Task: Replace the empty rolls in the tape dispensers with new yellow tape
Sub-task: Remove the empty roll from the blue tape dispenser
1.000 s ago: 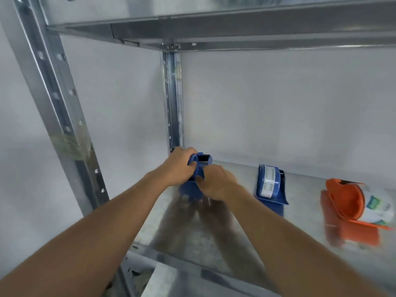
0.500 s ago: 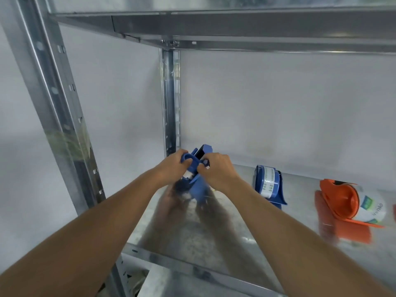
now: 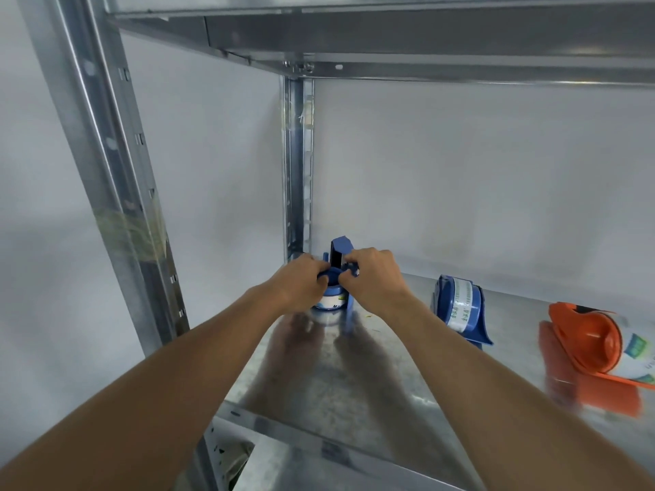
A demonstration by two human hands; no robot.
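Observation:
A blue tape dispenser (image 3: 341, 253) stands on end at the back left corner of the metal shelf (image 3: 354, 384). A white roll core (image 3: 331, 302) with blue print shows in its lower part. My left hand (image 3: 301, 281) grips the dispenser's left side. From the right, my right hand (image 3: 372, 278) pinches its blue hub. A second blue dispenser (image 3: 459, 310) with a white core lies to the right. At the far right lies an orange dispenser (image 3: 581, 338) with a white core. No yellow tape is in view.
A steel upright (image 3: 297, 164) rises just behind my hands, and a thicker post (image 3: 110, 171) stands at the front left. Another shelf (image 3: 390, 33) hangs overhead. The grey wall (image 3: 478, 182) closes off the back. The shelf's front lip (image 3: 319, 441) runs below my forearms.
The blue dispenser has been turned from lying tilted to standing on end, showing its white core. Both hands shifted with it, and the view moved closer.

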